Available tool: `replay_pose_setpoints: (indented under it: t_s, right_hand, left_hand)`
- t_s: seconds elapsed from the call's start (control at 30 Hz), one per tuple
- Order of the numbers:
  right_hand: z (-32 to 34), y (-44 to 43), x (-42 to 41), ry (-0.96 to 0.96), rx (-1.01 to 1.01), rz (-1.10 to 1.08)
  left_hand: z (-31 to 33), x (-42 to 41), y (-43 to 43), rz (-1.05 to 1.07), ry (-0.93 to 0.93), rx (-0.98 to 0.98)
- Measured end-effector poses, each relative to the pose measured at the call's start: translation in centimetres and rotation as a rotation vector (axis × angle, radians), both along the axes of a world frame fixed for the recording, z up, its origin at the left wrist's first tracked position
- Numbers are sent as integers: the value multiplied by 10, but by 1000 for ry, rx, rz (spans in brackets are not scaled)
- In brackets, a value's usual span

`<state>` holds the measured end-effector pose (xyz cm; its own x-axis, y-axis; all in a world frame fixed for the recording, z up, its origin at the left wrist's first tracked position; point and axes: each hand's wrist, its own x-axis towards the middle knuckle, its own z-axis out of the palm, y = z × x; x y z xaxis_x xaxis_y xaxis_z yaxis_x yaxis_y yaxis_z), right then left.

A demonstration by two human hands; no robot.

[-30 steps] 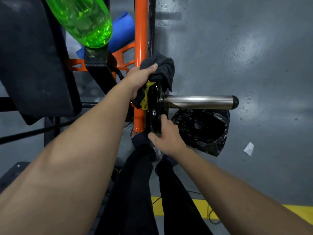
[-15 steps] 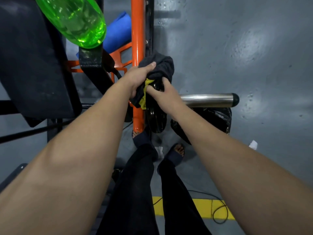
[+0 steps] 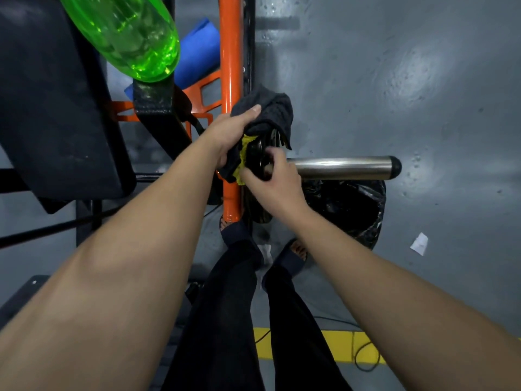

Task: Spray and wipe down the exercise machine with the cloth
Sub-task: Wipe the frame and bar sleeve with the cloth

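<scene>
Starting at the far left: the exercise machine [image 3: 56, 108] shows a black pad, tilted, filling the upper left corner. Just right of it is a green translucent spray bottle [image 3: 127, 35], its base sitting on a black bracket of the frame and its top running out of view. A blue rolled mat [image 3: 200, 52] lies behind the bottle, beside the orange upright [image 3: 231, 52].

The left forearm comes in from lower left on a rising diagonal toward the upright. The left hand [image 3: 228, 134] is palm down and clamped on the cloth [image 3: 270, 111]. One digit lies straight across the top of the bundle; the others wrap round it, out of sight. The cloth is dark grey with a yellow inner face. It is bunched over the top edge of the black weight plate [image 3: 258, 156], against the upright.

The right forearm enters from lower right. The right hand [image 3: 275, 183] sits just right of the left, almost touching it. Its thumb is on the plate's near face and its fingers curl over the rim; the fingertips are blurred.

The plate rides on a steel sleeve [image 3: 344, 167], which runs level to the right and ends in a black cap. A bin with a black liner [image 3: 352, 215] stands under the sleeve. Further right, a white paper scrap [image 3: 419, 244] lies on the grey floor.

At the bottom are black trouser legs, sandalled feet and a yellow floor line [image 3: 338, 345] crossed by a thin cable.
</scene>
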<state>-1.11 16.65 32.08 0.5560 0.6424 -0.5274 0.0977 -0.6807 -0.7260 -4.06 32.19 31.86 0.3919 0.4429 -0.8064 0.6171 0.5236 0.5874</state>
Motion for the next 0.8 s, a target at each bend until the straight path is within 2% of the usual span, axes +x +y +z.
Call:
replay_pose_setpoints:
  t_s: [0.17,0.33,0.47,0.6,0.67,0.8]
  right_hand:
    - [-1,55,17,232,-156,-110]
    - [-7,59,24,305,-73,-206]
    - [-11,69,23,238,-82,-350]
    - [-2,39,-15,74,-28,-298]
    - [1,10,-33,109,37,-293]
    - [-12,-20,-39,194,20,-226]
  left_hand:
    - [2,2,0,2,-3,29]
    - [7,4,1,-22,11,30]
    - [2,3,1,-4,-4,38]
    - [2,-2,0,-8,-12,43]
    - [7,-1,0,-23,-4,33]
    - [8,-1,-1,-37,3,13]
